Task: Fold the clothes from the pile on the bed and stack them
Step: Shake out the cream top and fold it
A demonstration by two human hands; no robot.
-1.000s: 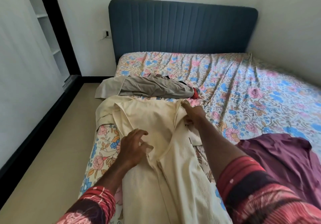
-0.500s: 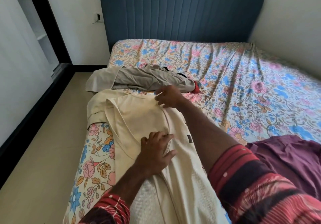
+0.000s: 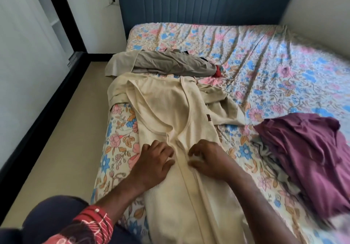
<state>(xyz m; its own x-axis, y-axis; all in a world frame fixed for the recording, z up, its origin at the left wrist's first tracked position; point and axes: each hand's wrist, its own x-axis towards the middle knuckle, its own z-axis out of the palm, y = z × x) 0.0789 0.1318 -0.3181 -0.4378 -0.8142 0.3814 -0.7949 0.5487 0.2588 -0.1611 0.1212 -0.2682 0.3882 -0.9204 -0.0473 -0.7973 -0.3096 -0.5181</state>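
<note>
A person at the bedside wears a long-sleeved shirt patterned in red, pink and dark bands, the left sleeve (image 3: 91, 223) pushed up the forearm, with thin pale lines crossing the fabric and a small white button showing near its cuff. Dark navy clothing (image 3: 51, 217) covers the lower body beneath it. Both forearms are bare below the sleeves; the left hand (image 3: 153, 160) and right hand (image 3: 208, 158) carry no rings or watch.
</note>
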